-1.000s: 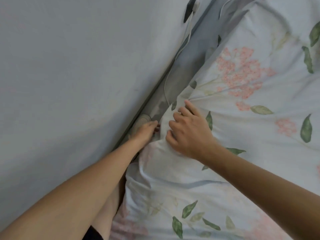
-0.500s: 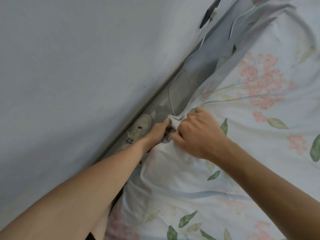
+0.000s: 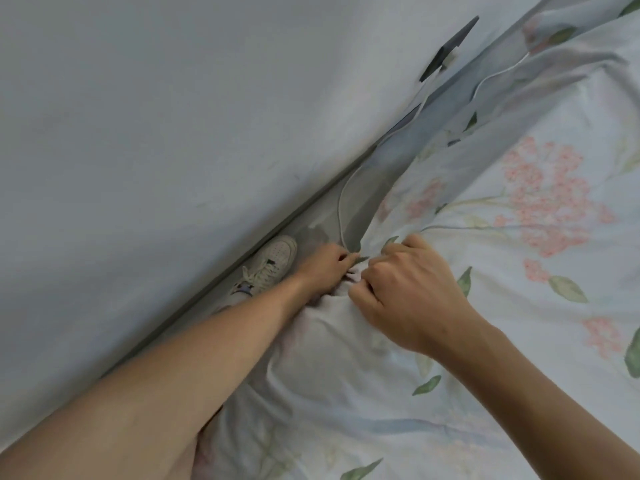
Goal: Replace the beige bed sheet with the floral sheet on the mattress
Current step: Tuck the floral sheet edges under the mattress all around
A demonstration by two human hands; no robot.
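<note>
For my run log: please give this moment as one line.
step: fitting floral sheet corner | left hand: grips sheet | right hand: grips sheet | near: white cable

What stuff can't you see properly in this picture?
Head view only:
- Mattress: entirely covered by the white floral cotton sheet.
- Beige sheet: nowhere visible.
- Right hand fingertips: curled into bunched fabric.
- Left hand fingers: buried in the same fold.
- Thin white cable: lower end vanishes behind the hands.
- White sneaker: heel hidden by the left forearm.

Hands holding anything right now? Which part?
Both grip the floral sheet at its bunched edge by the wall-side gap: left hand pinches the fold from the gap side, right hand has fingers curled round it from the bed side.
</note>
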